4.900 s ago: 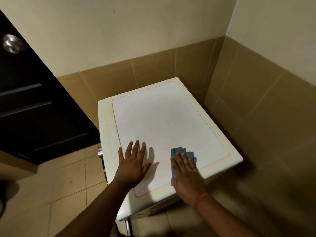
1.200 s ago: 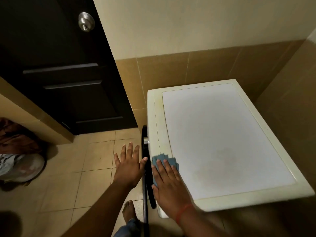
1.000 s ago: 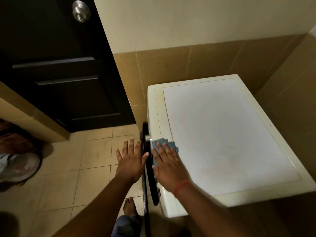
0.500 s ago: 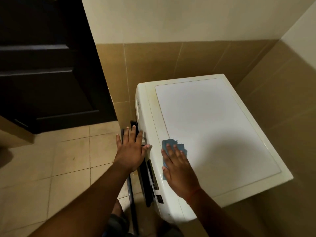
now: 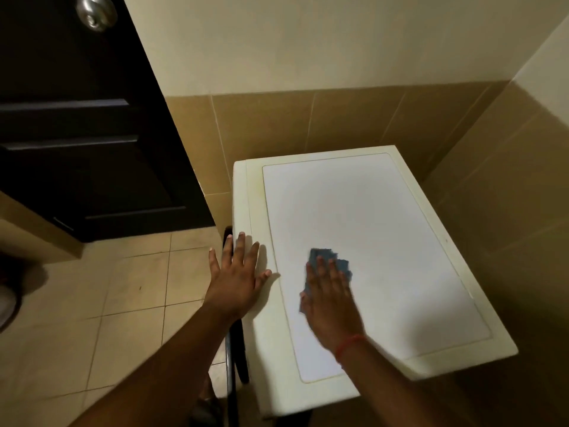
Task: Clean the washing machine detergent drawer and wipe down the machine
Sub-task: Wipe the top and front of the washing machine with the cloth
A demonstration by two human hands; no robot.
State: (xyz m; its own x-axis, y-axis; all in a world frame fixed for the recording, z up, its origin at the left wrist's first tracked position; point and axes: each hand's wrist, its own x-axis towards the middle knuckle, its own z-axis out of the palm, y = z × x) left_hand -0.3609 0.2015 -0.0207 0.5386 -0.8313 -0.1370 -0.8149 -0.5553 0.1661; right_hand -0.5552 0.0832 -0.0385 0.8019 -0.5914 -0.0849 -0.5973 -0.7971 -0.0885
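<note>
The cream washing machine (image 5: 400, 217) stands in the corner, seen from above, its flat white top facing me. A small blue cloth (image 5: 323, 257) lies on the top's left part under my right hand (image 5: 331, 303), which presses it down with straight fingers. My left hand (image 5: 238, 274) rests flat with spread fingers on the machine's left front edge. The dark round door (image 5: 235, 343) hangs open below that edge. The detergent drawer is hidden from this angle.
A dark wooden door (image 5: 77, 134) with a metal knob (image 5: 96, 12) stands at the left. Tan tiled walls close in behind and right of the machine. The beige tiled floor (image 5: 123, 288) spreads to the left, with a pale object at its far left edge.
My right hand has slid the cloth from the front edge inward onto the white top. My left hand has come from beside the door onto the machine's front edge.
</note>
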